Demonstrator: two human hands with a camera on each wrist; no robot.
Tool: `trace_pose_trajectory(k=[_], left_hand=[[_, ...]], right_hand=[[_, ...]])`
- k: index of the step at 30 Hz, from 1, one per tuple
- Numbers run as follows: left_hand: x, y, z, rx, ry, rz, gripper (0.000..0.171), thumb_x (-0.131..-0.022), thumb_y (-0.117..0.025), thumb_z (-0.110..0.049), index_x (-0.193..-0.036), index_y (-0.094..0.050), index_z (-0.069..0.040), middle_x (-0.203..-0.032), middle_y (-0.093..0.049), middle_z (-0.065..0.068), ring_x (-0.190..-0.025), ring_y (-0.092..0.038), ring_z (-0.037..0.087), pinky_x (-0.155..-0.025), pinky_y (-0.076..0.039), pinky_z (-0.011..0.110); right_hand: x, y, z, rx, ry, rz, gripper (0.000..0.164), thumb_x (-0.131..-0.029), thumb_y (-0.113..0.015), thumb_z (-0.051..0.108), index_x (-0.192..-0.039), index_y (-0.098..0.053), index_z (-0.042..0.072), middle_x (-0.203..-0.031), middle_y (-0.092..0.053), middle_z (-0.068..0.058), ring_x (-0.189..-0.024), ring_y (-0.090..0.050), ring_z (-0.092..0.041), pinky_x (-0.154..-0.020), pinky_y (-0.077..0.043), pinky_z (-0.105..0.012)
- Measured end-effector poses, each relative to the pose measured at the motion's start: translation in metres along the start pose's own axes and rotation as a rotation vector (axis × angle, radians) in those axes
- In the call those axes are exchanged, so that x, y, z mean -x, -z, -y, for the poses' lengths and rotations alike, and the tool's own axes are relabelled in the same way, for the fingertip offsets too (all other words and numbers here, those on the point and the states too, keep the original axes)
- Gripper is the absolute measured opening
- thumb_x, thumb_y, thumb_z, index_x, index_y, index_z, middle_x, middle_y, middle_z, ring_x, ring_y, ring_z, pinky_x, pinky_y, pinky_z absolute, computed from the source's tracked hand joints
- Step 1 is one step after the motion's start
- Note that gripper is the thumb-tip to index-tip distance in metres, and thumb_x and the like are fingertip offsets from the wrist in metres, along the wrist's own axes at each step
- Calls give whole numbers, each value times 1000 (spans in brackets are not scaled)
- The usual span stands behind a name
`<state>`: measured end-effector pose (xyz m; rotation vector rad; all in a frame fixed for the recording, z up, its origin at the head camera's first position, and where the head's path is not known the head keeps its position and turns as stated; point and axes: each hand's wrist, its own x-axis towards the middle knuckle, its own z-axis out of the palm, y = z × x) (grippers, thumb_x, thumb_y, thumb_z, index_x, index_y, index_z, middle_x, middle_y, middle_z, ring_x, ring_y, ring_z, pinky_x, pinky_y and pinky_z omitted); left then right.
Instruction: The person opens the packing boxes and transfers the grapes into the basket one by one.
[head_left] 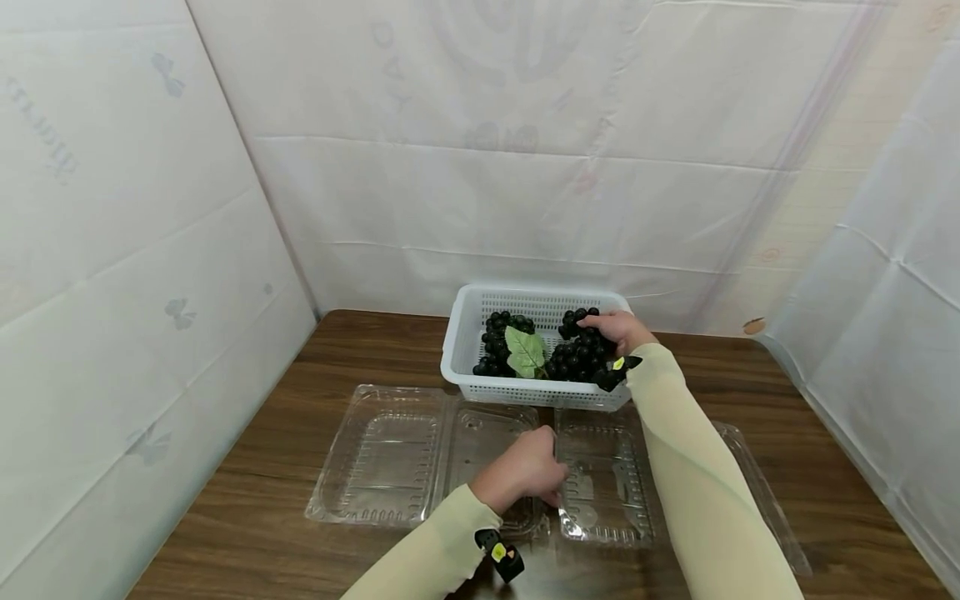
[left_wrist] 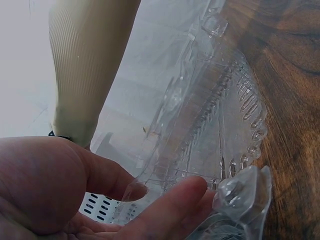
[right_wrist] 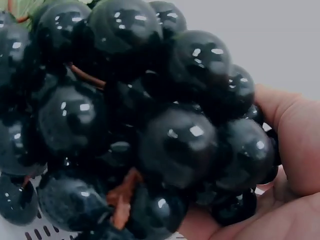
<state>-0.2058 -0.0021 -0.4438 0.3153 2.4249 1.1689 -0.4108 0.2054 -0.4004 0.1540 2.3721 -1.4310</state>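
Note:
My right hand (head_left: 615, 327) grips a bunch of black grapes (head_left: 581, 357) at the right end of a white plastic basket (head_left: 468, 333). In the right wrist view the thumb and fingers press around the shiny grapes (right_wrist: 177, 145). A second bunch of dark grapes (head_left: 495, 342) sits at the basket's left, next to a green leaf (head_left: 525, 352). Down in front, my left hand (head_left: 531, 467) pinches the near left edge of a clear plastic container (head_left: 603, 483). Its thumb and fingers meet at the container's rim (left_wrist: 162, 182) in the left wrist view.
Another clear container (head_left: 390, 458) lies opened flat on the left of the wooden table (head_left: 262, 483). A clear lid (head_left: 772, 508) extends beyond the right sleeve. White sheeting (head_left: 450, 200) stands behind the basket and along both sides.

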Motion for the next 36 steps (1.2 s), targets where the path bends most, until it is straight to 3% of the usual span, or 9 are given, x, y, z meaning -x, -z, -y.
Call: trace_pose_trajectory(k=[4,10,15,19,23,27,32,36], left_hand=[[0,0,1,-7,0,7,39,-97,-63,-5,-131,-52,9,-88,-64,17,-57,-72,21,-63,-60,33],[-1,-1,2,10,2,10,43,-98,-62,-5,-135,-50,10,-77,-62,13,-56,-71,21,-62,-60,33],[-1,-1,2,12,3,14,46,-99,-62,-6,-140,-47,10,-73,-62,12,-55,-70,20,-60,-59,32],[-3,-1,2,18,8,21,43,-99,-61,-6,-137,-49,9,-77,-63,13,-55,-70,20,-59,-59,32],[-4,1,2,5,-3,19,35,-99,-62,-7,-129,-53,9,-90,-64,17,-57,-71,20,-61,-59,34],[-3,3,1,-2,-15,12,28,-99,-61,-6,-123,-55,8,-88,-63,16,-59,-71,21,-60,-59,36],[-2,6,0,-5,-5,7,34,-101,-61,-8,-131,-53,7,-86,-63,14,-59,-71,20,-61,-57,36],[0,9,1,-13,-5,6,40,-101,-60,-10,-137,-51,6,-84,-67,12,-60,-72,20,-68,-59,36]], right_hand=[[-1,-2,-4,10,6,23,78,-106,-54,32,-164,-12,1,-171,-6,-23,-155,-19,-44,-106,-47,-64],[2,-1,-4,70,8,42,76,-107,-51,27,-163,-7,-3,-170,-5,-26,-153,-20,-49,-100,-52,-64],[4,2,-1,114,1,58,63,-109,-46,22,-162,-20,-2,-170,-7,-25,-155,-15,-48,-94,-56,-61],[7,3,3,119,-4,64,55,-109,-45,21,-157,-33,-3,-169,-10,-27,-155,-14,-48,-95,-55,-62],[11,2,8,120,-20,54,58,-110,-44,25,-159,-29,-2,-169,-14,-26,-155,-16,-48,-100,-52,-64],[16,0,11,96,-33,34,59,-110,-45,27,-159,-27,0,-168,-18,-24,-154,-23,-46,-102,-50,-63],[27,-1,12,93,-9,27,58,-110,-44,29,-158,-30,1,-167,-22,-23,-151,-29,-40,-102,-50,-57],[37,0,12,90,43,32,59,-109,-46,31,-157,-33,-1,-166,-24,-22,-154,-24,-40,-113,-44,-57]])
